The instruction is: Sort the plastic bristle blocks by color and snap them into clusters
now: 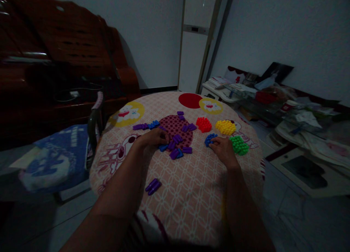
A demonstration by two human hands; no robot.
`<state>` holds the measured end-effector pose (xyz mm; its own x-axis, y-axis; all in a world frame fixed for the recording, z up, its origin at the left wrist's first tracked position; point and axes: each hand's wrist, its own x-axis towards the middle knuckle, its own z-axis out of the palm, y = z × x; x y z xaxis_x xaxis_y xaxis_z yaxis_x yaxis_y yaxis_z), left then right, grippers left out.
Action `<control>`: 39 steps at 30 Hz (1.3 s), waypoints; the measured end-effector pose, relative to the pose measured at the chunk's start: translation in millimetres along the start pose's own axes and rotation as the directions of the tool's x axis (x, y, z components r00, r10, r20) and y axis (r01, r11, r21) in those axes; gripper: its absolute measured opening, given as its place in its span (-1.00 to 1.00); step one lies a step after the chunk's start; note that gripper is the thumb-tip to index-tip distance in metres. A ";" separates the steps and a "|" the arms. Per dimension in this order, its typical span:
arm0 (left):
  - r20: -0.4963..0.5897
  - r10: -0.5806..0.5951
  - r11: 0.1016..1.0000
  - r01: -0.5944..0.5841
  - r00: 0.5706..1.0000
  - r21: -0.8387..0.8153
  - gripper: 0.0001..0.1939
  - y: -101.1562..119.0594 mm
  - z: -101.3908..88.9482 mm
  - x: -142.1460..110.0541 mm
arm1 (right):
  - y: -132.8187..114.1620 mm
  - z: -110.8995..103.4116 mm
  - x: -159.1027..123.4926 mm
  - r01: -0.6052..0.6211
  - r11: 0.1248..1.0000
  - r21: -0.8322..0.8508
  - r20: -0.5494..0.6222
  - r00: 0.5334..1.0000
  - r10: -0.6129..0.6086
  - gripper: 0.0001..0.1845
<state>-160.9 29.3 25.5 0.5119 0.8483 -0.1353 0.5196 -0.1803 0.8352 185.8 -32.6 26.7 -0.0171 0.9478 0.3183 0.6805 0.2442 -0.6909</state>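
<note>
My left hand is over the left part of the loose plastic blocks, its fingers curled together. What they hold, if anything, is hidden. Purple blocks and a few blue ones lie scattered beside it. At the right, my right hand pinches the edge of a group of small blue plastic blocks standing close together. Just beyond that hand is a group of green blocks. Red blocks and yellow blocks are grouped behind it. A purple pair lies nearer to me.
Everything lies on a round table with a patterned cloth. A chair with a blue cover stands at the left, before a wooden sofa. At the right is a cluttered low cabinet. A white tall unit stands behind.
</note>
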 end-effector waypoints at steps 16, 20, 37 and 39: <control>-0.023 -0.014 1.000 0.015 1.000 0.017 -0.82 3.9 0.7 0.6 | 8.6 5.9 0.3 0.039 0.968 -0.249 -0.073 0.996 -0.059 -0.89; -0.071 -0.020 1.000 0.021 0.997 0.007 -0.81 5.5 1.5 -0.3 | 3.4 3.8 -0.4 0.036 0.957 -0.289 -0.061 0.997 -0.056 -0.90; -0.112 -0.035 0.998 0.029 0.993 -0.053 -0.71 3.6 0.8 1.6 | 7.3 7.4 1.3 0.002 0.977 -0.213 -0.094 0.995 -0.023 -0.88; -0.117 -0.027 0.994 0.014 0.993 -0.108 -0.70 4.4 0.8 1.5 | 5.2 6.1 0.7 -0.005 0.971 -0.239 -0.092 0.996 -0.017 -0.88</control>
<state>-157.3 29.4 28.6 0.4142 0.9052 -0.0948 0.4499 -0.1131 0.8859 184.9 -29.4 19.3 0.0386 0.9206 0.3886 0.8362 0.1831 -0.5169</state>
